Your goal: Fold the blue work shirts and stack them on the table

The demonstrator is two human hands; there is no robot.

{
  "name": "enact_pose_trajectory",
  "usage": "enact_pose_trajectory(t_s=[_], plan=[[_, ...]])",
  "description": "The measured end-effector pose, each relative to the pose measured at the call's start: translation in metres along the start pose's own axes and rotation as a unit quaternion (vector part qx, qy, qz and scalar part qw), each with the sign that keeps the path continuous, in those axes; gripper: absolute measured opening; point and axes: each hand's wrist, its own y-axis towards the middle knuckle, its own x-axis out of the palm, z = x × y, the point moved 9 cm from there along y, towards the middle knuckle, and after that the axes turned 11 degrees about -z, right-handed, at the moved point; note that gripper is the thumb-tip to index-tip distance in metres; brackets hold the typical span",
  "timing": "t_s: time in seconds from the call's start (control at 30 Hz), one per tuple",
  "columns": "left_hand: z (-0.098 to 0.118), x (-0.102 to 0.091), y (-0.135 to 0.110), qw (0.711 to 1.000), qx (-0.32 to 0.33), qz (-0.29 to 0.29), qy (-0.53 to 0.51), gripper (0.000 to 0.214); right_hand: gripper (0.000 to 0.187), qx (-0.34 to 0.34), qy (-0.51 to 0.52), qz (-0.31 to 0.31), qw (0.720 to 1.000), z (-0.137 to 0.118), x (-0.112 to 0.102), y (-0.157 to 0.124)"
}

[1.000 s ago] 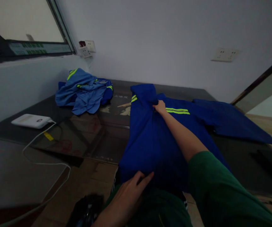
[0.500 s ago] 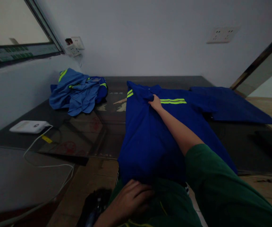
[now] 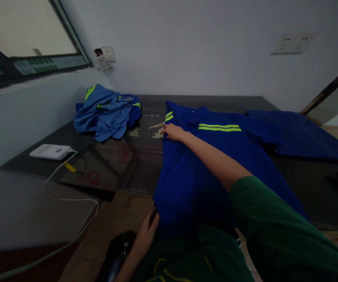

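A dark blue work jacket [image 3: 204,164] with yellow-green reflective stripes lies spread on the dark table [image 3: 216,102], its hem hanging over the near edge. My right hand [image 3: 172,131] rests on the jacket's left edge near the shoulder, fingers stretched flat. My left hand [image 3: 146,232] is at the lower left corner of the hem, fingers closed on the cloth. My green sleeve fills the lower right.
A crumpled lighter blue garment [image 3: 107,111] lies at the table's far left. A white box [image 3: 51,151] with a white cable [image 3: 69,199] sits on the left. A second dark blue cloth [image 3: 298,133] lies to the right. Wall sockets [image 3: 292,42] are above.
My right hand slid left from the jacket's collar area to its left edge. My left hand moved from the middle of the hem to its left corner.
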Motion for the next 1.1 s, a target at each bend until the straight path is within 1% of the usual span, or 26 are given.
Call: enact_pose_trajectory(t_s=[0.07, 0.13, 0.23, 0.3, 0.4, 0.5, 0.6, 0.67, 0.73, 0.8, 0.87, 0.93, 1.0, 1.03, 1.1], plan=[[-0.003, 0.001, -0.008, 1.000, -0.013, 0.012, -0.016, 0.060, 0.028, 0.007, 0.003, 0.007, 1.000, 0.005, 0.006, 0.006], [0.000, 0.003, -0.015, 0.999, -0.020, 0.018, -0.025, 0.062, 0.018, 0.004, 0.004, 0.028, 1.000, 0.012, 0.008, 0.007], [0.014, 0.011, -0.024, 0.999, -0.015, -0.011, -0.038, 0.056, 0.011, -0.008, -0.001, 0.049, 0.999, 0.020, 0.008, 0.008], [0.023, 0.015, -0.029, 0.998, -0.006, -0.038, -0.048, 0.049, 0.010, -0.012, 0.000, 0.065, 0.998, 0.022, 0.002, 0.009], [0.028, 0.011, -0.036, 0.997, -0.005, -0.049, -0.061, 0.047, 0.009, -0.002, 0.011, 0.107, 0.994, 0.026, -0.014, 0.011], [0.024, 0.008, -0.038, 0.993, -0.013, -0.077, -0.090, 0.050, 0.008, 0.015, 0.033, 0.144, 0.989, 0.030, -0.023, 0.010], [0.020, 0.011, -0.034, 0.987, -0.020, -0.124, -0.101, 0.052, 0.007, 0.045, 0.049, 0.148, 0.987, 0.031, -0.012, 0.010], [0.016, 0.007, -0.029, 0.987, -0.025, -0.123, -0.098, 0.053, 0.007, 0.065, 0.055, 0.135, 0.987, 0.031, 0.000, 0.012], [0.011, -0.002, -0.026, 0.990, -0.030, -0.097, -0.099, 0.055, 0.010, 0.065, 0.060, 0.125, 0.988, 0.029, 0.005, 0.013], [0.006, -0.009, -0.025, 0.989, -0.033, -0.083, -0.116, 0.058, 0.015, 0.046, 0.065, 0.135, 0.988, 0.028, -0.002, 0.009], [0.001, -0.009, -0.027, 0.984, -0.034, -0.100, -0.146, 0.058, 0.019, 0.041, 0.078, 0.165, 0.982, 0.036, -0.020, -0.004], [-0.001, -0.005, -0.030, 0.976, -0.036, -0.125, -0.173, 0.054, 0.019, 0.080, 0.100, 0.199, 0.972, 0.055, -0.038, -0.025], [0.000, -0.003, -0.032, 0.974, -0.039, -0.129, -0.182, 0.053, 0.020, 0.161, 0.128, 0.221, 0.953, 0.081, -0.046, -0.052], [0.001, -0.003, -0.033, 0.976, -0.041, -0.117, -0.180, 0.053, 0.020, 0.207, 0.143, 0.222, 0.942, 0.092, -0.045, -0.065], [0.005, -0.005, -0.032, 0.982, -0.043, -0.075, -0.166, 0.055, 0.023, 0.284, 0.167, 0.200, 0.923, 0.107, -0.032, -0.088]])
